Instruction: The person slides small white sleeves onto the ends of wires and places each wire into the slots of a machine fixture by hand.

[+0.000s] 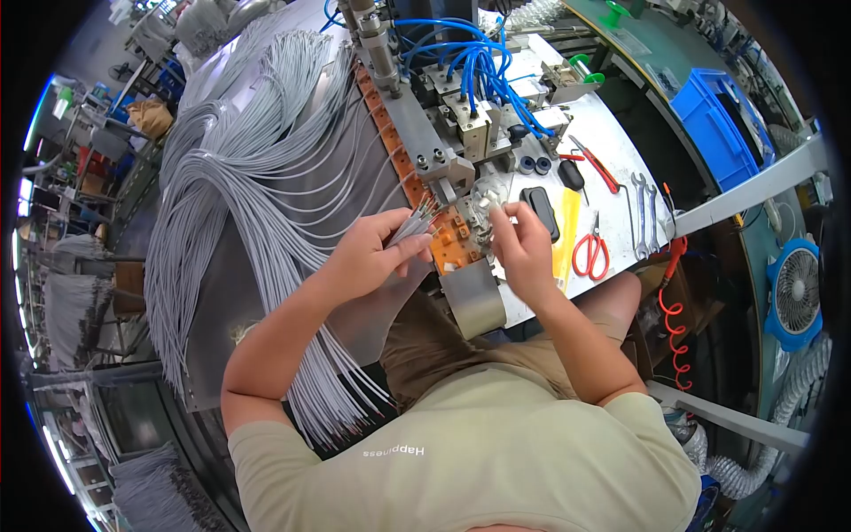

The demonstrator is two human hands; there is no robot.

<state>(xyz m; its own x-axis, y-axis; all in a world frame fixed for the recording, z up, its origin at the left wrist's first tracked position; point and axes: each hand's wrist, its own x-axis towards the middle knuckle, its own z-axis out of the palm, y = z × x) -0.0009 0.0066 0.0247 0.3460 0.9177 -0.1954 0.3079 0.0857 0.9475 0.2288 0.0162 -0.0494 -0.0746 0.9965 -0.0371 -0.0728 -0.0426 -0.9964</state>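
Observation:
My left hand (pixel 386 253) is closed around the ends of several grey cables (pixel 413 229), whose thin coloured wires fan out toward the machine. To its right, my right hand (pixel 521 244) has its fingers pinched together beside a clear bag of small white parts (pixel 487 199); what lies between the fingertips is too small to make out. Between the hands runs an orange fixture strip (pixel 454 235) with a metal plate (pixel 474 297) at its near end. A large bundle of grey cables (pixel 230 191) spreads over the left side.
A machine (pixel 470 106) with blue air tubes stands ahead. On the white table at right are a black case (pixel 540 215), red scissors (pixel 591 254), a red-handled tool (pixel 601 170) and wrenches (pixel 640 217). Farther right are a blue crate (pixel 716 129) and a blue fan (pixel 796 288).

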